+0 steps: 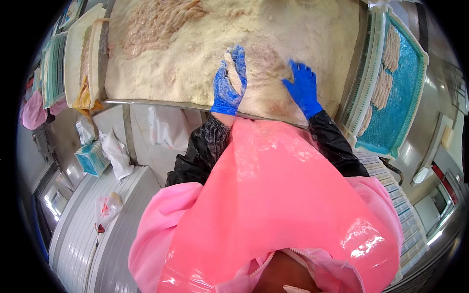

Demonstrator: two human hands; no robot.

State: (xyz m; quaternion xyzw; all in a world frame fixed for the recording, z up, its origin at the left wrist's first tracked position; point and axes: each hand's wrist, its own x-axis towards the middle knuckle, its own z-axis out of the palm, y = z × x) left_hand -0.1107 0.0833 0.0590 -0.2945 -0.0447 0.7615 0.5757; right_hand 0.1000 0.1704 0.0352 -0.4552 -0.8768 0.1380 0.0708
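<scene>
A pale strip of meat point(233, 73), coated in crumbs, lies lengthwise in my left hand point(224, 93), held between the thumb and the fingers. That hand wears a blue glove dusted with crumbs and is above the near part of a wide bed of pale crumbs point(190, 73). To its right, my gloved right hand point(305, 90) is open, thumb and fingers apart, with nothing in it. Its fingertips are slightly smeared by motion over the crumbs. A heap of raw, pinkish meat strips point(159, 24) rests on the crumbs at the far left.
On the right, a blue-lined tray point(410, 107) holds several rows of coated strips point(382, 89). A metal rim point(161, 103) edges the crumb table in front of me. At left stand a white tub point(74, 63) and stacked green crates point(54, 73). White plastic bags point(116, 154) sit lower left.
</scene>
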